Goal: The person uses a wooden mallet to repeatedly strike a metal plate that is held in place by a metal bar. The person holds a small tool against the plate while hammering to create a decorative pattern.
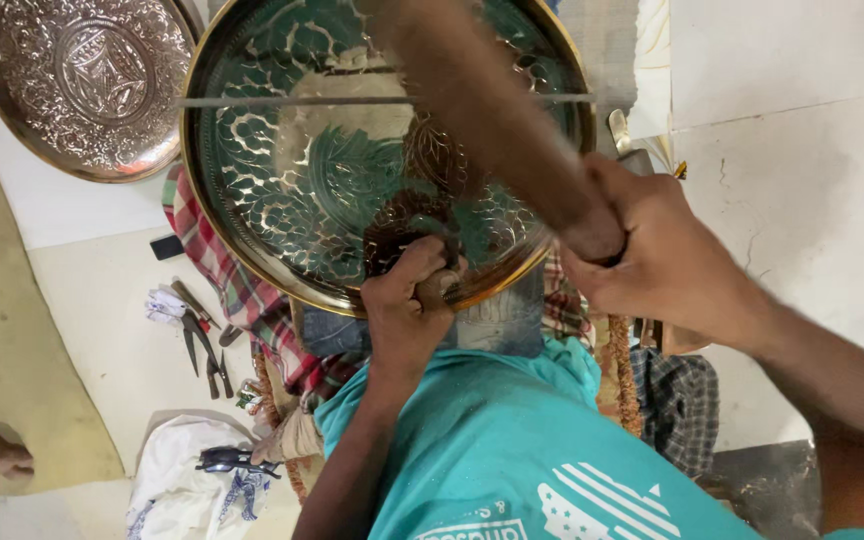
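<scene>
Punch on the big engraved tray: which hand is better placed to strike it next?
Right. The right hand grips the wooden mallet raised over the engraved tray; the left hand is occupied holding the punch against it.

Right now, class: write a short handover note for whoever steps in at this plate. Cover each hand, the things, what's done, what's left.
Left hand: gripping a small punch upright on the big engraved plate, near its lower rim.
Right hand: gripping a wooden mallet, blurred in mid-swing above the plate.
Done: leaf pattern covers most of the plate.
Left: cannot tell how much remains under the hands.
Nearby: pliers on the floor, second plate upper left.
</scene>
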Available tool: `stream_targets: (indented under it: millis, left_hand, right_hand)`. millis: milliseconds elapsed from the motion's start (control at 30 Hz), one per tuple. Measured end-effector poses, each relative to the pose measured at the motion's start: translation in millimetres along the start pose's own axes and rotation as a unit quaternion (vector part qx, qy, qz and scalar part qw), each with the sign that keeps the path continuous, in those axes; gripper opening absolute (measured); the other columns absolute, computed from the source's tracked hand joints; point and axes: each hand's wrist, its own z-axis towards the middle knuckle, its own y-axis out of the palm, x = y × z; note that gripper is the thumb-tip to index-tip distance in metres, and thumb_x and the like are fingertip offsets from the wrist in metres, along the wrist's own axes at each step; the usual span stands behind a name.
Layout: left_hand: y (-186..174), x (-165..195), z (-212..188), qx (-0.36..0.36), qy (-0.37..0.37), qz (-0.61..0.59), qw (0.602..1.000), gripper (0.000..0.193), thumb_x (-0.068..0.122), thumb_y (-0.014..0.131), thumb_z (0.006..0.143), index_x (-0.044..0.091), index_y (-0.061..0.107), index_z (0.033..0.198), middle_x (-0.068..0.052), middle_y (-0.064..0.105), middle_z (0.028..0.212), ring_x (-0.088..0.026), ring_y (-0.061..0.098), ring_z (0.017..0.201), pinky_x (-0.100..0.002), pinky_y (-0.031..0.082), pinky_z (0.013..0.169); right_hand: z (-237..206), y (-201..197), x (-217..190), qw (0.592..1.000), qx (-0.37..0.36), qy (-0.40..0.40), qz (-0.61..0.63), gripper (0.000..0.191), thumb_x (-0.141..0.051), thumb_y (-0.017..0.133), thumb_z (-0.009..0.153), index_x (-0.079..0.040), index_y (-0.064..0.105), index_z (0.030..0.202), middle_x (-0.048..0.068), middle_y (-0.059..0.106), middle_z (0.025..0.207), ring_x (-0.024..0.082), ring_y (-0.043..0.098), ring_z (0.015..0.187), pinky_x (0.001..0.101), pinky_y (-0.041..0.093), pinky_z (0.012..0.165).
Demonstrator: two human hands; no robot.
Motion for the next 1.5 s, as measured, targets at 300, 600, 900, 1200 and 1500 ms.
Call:
stream_targets:
  millis: [300,600,900,1200,1500]
  left_hand:
    - [4.8,-4.8,0.7,-0.008,-0.015,-0.06,0.998,0.028,-0.02,0.052,0.088,-0.006,0.065,0.109,-0.012,0.074,0.097,-0.013,0.074,0.093,-0.024,0.06,0.086]
    - [4.1,-2.5,-0.3,-0.015,-0.02,0.004,1.0,0.035,-0.019,0.055,0.083,-0.005,0.068,0.112,-0.011,0.076,0.092,-0.013,0.075,0.088,-0.024,0.058,0.08]
    - [7.1,-14.4,-2.3,-0.018,-0.013,-0.005,1.0,0.03,-0.021,0.053,0.086,-0.007,0.067,0.109,-0.016,0.077,0.097,-0.019,0.079,0.091,-0.028,0.062,0.082]
    - [13.4,-11.6,-1.2,-0.002,0.06,-0.028,0.998,0.028,-0.02,0.052,0.093,-0.003,0.061,0.112,-0.014,0.076,0.105,-0.021,0.079,0.096,-0.029,0.063,0.087]
    - [21.9,0.5,-2.4,0.014,0.044,0.024,0.999,0.038,-0.021,0.047,0.085,-0.004,0.066,0.113,-0.013,0.077,0.102,-0.019,0.077,0.096,-0.029,0.061,0.088]
  right_hand:
    - [13.0,-17.6,-5.7,0.998,-0.055,0.0,-0.018,0.038,-0.017,0.072,0.07,-0.002,0.054,0.1,0.013,0.061,0.062,0.03,0.064,0.053,0.0449,0.049,0.049]
    - [12.1,-14.6,0.7,0.991,-0.075,-0.066,-0.091,0.049,-0.012,0.074,0.063,-0.001,0.053,0.105,0.02,0.062,0.064,0.04,0.064,0.059,0.0516,0.046,0.051]
    - [10.7,-10.1,-3.0,0.989,-0.095,0.016,-0.109,0.049,-0.014,0.074,0.067,0.0,0.051,0.108,0.02,0.059,0.057,0.038,0.063,0.054,0.0516,0.048,0.051]
    - [4.4,-7.5,1.0,0.995,-0.066,-0.016,-0.075,0.054,-0.007,0.076,0.06,-0.003,0.061,0.112,0.018,0.066,0.064,0.035,0.069,0.059,0.047,0.049,0.053]
    - [0.8,-6.7,15.4,0.997,0.01,-0.058,-0.052,0.054,-0.005,0.079,0.059,-0.005,0.066,0.112,0.013,0.071,0.07,0.027,0.07,0.059,0.041,0.052,0.054]
